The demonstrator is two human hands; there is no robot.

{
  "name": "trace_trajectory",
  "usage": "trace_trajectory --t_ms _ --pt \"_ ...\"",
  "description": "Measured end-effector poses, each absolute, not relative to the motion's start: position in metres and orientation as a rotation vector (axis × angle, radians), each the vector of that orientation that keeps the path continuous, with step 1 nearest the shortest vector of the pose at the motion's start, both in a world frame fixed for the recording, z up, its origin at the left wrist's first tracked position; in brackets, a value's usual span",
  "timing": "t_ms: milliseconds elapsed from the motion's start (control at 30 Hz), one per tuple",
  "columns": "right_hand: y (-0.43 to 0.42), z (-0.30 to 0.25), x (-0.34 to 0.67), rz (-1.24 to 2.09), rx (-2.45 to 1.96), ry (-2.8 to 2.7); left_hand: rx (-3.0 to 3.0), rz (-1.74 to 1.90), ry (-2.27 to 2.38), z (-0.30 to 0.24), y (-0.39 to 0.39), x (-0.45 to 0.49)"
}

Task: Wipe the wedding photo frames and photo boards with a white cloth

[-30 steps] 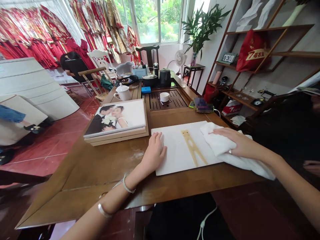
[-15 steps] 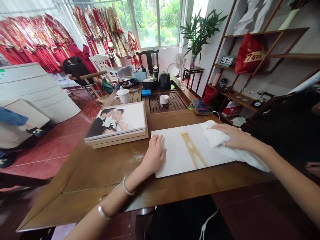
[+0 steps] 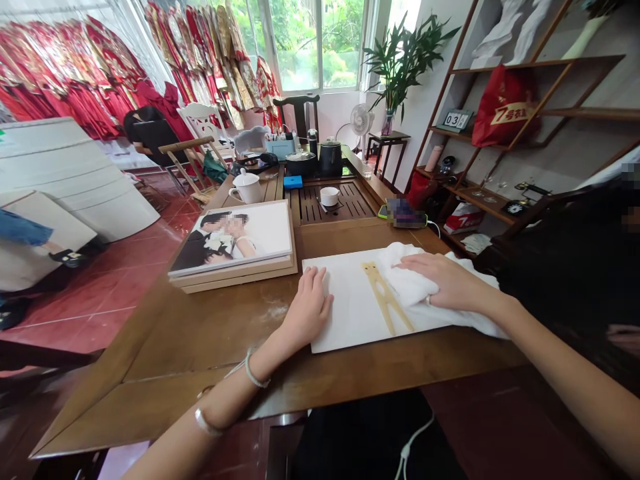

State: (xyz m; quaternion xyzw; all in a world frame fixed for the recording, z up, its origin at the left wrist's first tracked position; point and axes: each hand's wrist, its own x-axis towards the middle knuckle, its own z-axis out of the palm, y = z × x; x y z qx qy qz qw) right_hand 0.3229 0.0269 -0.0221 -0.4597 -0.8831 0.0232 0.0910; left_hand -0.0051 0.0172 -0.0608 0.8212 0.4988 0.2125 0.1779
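Note:
A white rectangular panel (image 3: 345, 303) lies flat on the wooden table. On its face is a flat tan piece (image 3: 384, 297) with a narrow top and two splayed legs; whether it is attached I cannot tell. My left hand (image 3: 313, 307) rests on the panel's left edge, fingers stretched out and holding nothing. Over the panel's right part, my right hand (image 3: 447, 283) presses and grips a bunched white cloth (image 3: 410, 283). The cloth reaches close to the tan piece and covers the panel's right end.
Left of the panel lies a stack of framed photos (image 3: 265, 233). Behind it stands a white lidded mug (image 3: 246, 187). A slatted tea tray (image 3: 313, 210) bears a small white cup (image 3: 329, 196). A phone (image 3: 403, 212) with a cable lies at the table's right. Someone in dark clothing (image 3: 575, 267) sits at the right.
My right hand has slid the white cloth leftward over the panel, nearer the tan piece. My left hand has stayed in place at the left edge.

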Motion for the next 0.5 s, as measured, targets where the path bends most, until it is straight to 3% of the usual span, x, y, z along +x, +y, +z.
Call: trace_trajectory --t_ms 233,500 --pt "-0.026 -0.021 0.344 0.262 -1.291 -2.585 2.359 0.621 1.402 -0.062 0.017 -0.005" --pt "0.029 -0.024 0.352 0.379 -1.295 -2.438 2.372 0.615 1.405 -0.062 0.017 -0.005"
